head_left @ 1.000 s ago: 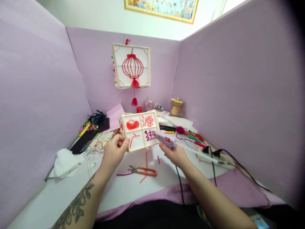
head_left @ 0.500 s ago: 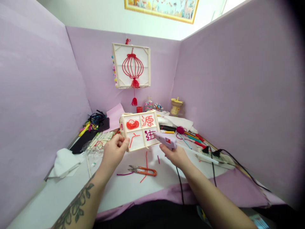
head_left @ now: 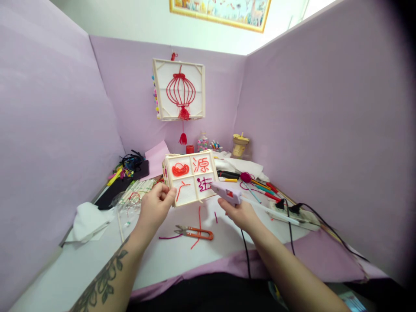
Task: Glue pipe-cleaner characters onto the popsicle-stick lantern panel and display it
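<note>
My left hand [head_left: 160,200] pinches the lower left corner of a small box-shaped lantern [head_left: 189,196], holding it tilted above the table. Its white face is split by wooden strips into panels with yarn work: a red ingot shape, red characters and a purple character [head_left: 204,184]. In my right hand [head_left: 238,211] is a pale purple hot glue gun [head_left: 229,193], a long glue stick jutting from its back. The nozzle points at the purple character, close to or touching it. Below lie orange-handled thread snips [head_left: 195,232] and cut pieces of red and purple yarn [head_left: 170,237].
A larger lantern [head_left: 180,91] with a red yarn design hangs at the back. Right are a power strip [head_left: 294,213] with black cords, pens and a purple yarn ball [head_left: 246,177]. White tissue [head_left: 89,221] and wooden sticks lie left. Purple partitions [head_left: 318,108] enclose the table.
The glue gun in my right hand has shifted very slightly at the purple character. My left hand and the small lantern look the same.
</note>
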Motion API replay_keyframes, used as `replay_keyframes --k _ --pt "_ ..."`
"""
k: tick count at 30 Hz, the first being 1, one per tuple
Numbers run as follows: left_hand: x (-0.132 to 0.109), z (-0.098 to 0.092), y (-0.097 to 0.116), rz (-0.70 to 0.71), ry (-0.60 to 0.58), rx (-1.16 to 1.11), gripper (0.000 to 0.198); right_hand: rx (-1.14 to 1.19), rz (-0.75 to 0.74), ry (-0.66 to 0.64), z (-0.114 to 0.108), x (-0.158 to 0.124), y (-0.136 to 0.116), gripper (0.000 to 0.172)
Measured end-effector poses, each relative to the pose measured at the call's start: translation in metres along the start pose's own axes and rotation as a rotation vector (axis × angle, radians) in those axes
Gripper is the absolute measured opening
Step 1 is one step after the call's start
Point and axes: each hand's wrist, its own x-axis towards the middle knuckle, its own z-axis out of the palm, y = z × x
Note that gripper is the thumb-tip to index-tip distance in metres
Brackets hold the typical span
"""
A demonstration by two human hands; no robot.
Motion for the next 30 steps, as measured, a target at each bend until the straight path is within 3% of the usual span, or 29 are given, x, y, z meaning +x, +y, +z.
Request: replay_keyframes --k 30 --pt "-0.0001 -0.0004 0.0022 0.002 0.009 0.004 0.032 0.028 -0.037 -0.049 -0.0007 -0.0048 0.0075 0.026"
